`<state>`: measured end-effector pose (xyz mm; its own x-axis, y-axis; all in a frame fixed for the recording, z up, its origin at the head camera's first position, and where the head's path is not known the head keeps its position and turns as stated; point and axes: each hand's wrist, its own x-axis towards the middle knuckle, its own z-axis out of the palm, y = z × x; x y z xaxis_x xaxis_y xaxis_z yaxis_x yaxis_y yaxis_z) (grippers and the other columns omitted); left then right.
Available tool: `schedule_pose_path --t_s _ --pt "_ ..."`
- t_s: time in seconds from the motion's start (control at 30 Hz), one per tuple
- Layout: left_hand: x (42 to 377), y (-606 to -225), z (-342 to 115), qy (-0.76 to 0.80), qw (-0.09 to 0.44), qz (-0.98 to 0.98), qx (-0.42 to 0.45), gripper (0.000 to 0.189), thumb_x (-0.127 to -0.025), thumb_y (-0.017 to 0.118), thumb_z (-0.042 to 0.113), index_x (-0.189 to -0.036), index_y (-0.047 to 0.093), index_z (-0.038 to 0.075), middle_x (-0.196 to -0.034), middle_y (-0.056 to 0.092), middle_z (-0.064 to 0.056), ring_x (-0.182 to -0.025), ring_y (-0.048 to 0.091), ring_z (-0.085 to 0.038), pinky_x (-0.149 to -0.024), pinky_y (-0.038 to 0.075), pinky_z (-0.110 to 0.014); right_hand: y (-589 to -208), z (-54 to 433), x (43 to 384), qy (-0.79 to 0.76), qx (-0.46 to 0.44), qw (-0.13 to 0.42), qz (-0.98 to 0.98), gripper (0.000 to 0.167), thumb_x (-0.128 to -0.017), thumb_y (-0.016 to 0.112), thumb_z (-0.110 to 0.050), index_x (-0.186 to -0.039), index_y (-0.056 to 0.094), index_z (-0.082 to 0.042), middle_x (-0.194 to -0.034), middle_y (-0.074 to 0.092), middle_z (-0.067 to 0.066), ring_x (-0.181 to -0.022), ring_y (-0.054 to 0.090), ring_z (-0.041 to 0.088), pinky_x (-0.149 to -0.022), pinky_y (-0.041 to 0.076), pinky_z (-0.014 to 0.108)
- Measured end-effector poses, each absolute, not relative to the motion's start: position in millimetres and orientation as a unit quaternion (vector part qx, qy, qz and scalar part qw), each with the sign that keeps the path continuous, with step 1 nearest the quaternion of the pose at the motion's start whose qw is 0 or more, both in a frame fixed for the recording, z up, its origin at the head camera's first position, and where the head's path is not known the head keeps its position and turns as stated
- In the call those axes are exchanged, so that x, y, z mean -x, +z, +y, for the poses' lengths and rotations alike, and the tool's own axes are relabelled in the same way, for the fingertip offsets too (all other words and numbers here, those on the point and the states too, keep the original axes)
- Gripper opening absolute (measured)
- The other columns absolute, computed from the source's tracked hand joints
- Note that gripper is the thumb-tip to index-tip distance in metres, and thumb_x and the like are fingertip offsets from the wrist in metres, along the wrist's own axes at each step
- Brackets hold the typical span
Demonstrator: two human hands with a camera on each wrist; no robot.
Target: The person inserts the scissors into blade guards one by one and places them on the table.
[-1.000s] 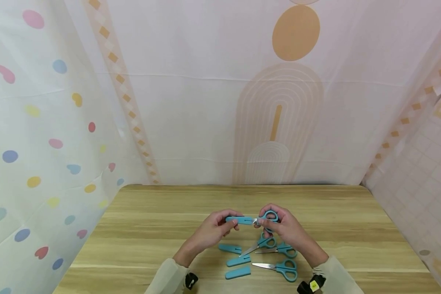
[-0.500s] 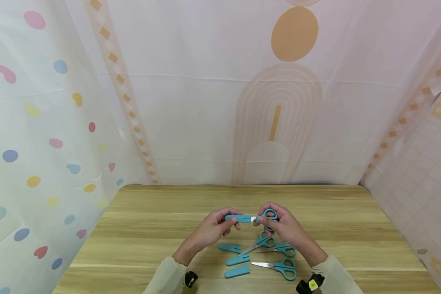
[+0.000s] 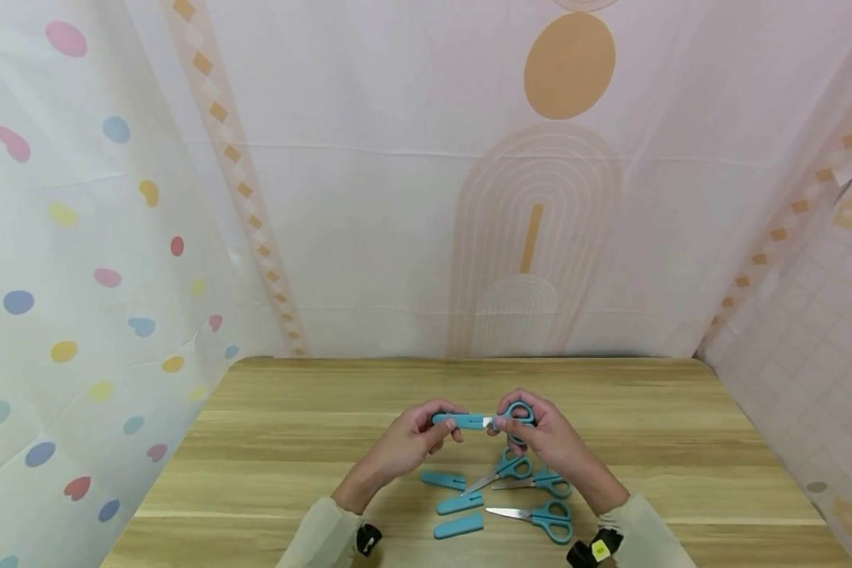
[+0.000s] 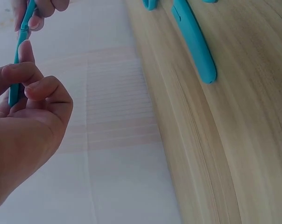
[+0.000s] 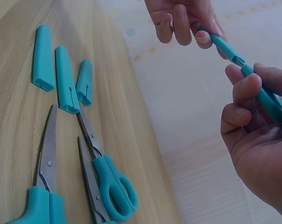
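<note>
My left hand (image 3: pixel 408 438) pinches a blue blade cover (image 3: pixel 468 421) between thumb and fingers. In my right hand (image 3: pixel 539 430) are the blue handles of a pair of scissors (image 3: pixel 520 412), gripped near the pivot. The blades sit mostly inside the cover, with a short strip of metal showing between cover and handles. Both hands are raised above the table. Below them lie three more uncovered scissors: one at the front (image 3: pixel 554 521), another behind it (image 3: pixel 555 483), and a third (image 3: pixel 513 465) angled toward the covers.
Three loose blue covers lie left of the scissors: a front cover (image 3: pixel 458 526), a middle cover (image 3: pixel 460 503) and a back cover (image 3: pixel 443 480). They rest on a wood-grain table (image 3: pixel 312 442). A patterned curtain (image 3: pixel 369 237) hangs behind the table's far edge.
Both hands have risen slightly with the scissors and cover, moving a little away from the body. The grips look the same, and the things on the table have not moved.
</note>
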<state>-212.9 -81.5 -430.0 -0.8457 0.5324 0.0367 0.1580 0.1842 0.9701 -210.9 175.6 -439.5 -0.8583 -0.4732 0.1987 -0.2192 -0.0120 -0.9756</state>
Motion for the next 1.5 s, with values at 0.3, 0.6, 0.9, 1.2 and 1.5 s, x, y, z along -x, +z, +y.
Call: schedule_pose_path --t_s 0.3,0.6,0.9,1.2,1.5 --pt "213.4 -430.3 -81.3 0.593 0.153 0.755 -0.234 0.023 -0.105 0.048 0.016 -0.121 0.064 0.009 -0.1 0.066 -0.017 -0.061 0.039 -0.008 -0.057 0.035 -0.019 -439.1 173.1 209.6 -0.675 0.235 0.106 0.691 0.022 -0.101 0.058 -0.014 -0.109 0.05 0.005 -0.094 0.072 0.001 -0.06 0.053 0.007 -0.058 0.047 0.025" --pt "214.1 -432.5 -81.2 0.596 0.152 0.753 -0.234 0.022 -0.105 0.048 0.013 -0.12 0.063 0.008 -0.098 0.066 -0.015 -0.06 0.039 -0.008 -0.056 0.035 -0.019 -439.0 169.3 208.6 -0.683 0.234 0.11 0.683 0.024 -0.101 0.058 -0.016 -0.11 0.05 0.005 -0.095 0.071 0.0 -0.061 0.052 0.008 -0.058 0.047 0.023" --pt "214.7 -433.7 -81.0 0.598 0.153 0.751 -0.233 0.022 -0.105 0.048 0.013 -0.119 0.064 0.007 -0.099 0.067 -0.019 -0.06 0.04 -0.008 -0.056 0.035 -0.019 -441.4 168.5 209.5 -0.683 0.239 0.106 0.682 0.023 -0.101 0.058 -0.015 -0.109 0.049 0.005 -0.094 0.071 0.001 -0.061 0.051 0.008 -0.057 0.047 0.023" --pt "214.0 -432.0 -79.7 0.596 0.15 0.753 -0.234 0.021 -0.105 0.049 0.014 -0.119 0.064 0.008 -0.097 0.067 -0.013 -0.061 0.04 -0.008 -0.057 0.036 -0.019 -440.5 168.2 208.3 -0.684 0.242 0.108 0.68 0.022 -0.101 0.057 -0.014 -0.109 0.049 0.005 -0.094 0.07 0.001 -0.061 0.051 0.008 -0.058 0.046 0.023" --pt "214.4 -430.6 -77.7 0.596 0.149 0.754 -0.234 0.021 -0.105 0.049 0.014 -0.119 0.064 0.008 -0.097 0.067 -0.013 -0.061 0.04 -0.008 -0.058 0.036 -0.019 -438.5 167.8 208.3 -0.685 0.243 0.105 0.679 0.023 -0.101 0.057 -0.015 -0.109 0.049 0.005 -0.094 0.07 0.001 -0.061 0.05 0.01 -0.058 0.046 0.023"
